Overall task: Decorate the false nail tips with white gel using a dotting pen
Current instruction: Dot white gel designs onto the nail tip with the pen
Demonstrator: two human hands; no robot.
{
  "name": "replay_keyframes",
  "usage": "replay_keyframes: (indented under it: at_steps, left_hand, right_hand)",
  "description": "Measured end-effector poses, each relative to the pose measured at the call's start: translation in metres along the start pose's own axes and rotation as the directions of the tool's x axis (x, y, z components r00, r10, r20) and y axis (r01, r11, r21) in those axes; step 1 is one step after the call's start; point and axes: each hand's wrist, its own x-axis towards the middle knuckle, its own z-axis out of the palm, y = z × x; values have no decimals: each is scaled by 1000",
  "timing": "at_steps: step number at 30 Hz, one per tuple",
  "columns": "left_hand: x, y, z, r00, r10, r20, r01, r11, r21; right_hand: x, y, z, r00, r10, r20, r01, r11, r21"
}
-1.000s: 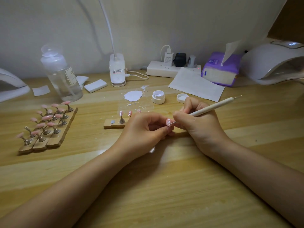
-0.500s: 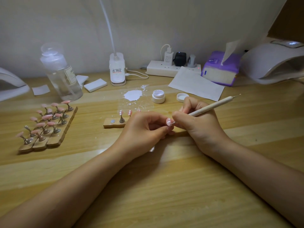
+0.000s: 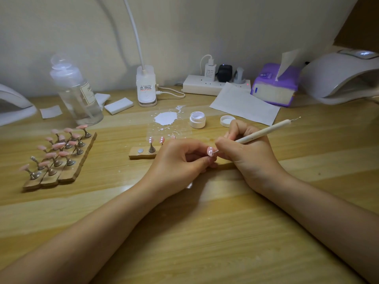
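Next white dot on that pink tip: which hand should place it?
Right. The right hand already grips the dotting pen, its metal point at the nail tip. The left hand pinches that tip's stand and is best kept steadying it.

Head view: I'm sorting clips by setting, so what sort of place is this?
Probably a home nail-art desk rather than a salon. A nail curing lamp sits at the back right, pink false nail tips stand on wooden holders, and an open white gel jar waits near a power strip and tissue box.
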Motion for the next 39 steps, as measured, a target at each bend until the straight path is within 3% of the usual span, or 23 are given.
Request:
replay_keyframes:
  at_steps: [39]
  left_hand:
    - [0, 1, 1, 1000, -3, 6, 3, 1000, -1]
  right_hand:
    - [0, 2, -2, 999, -27, 28, 27, 999, 23]
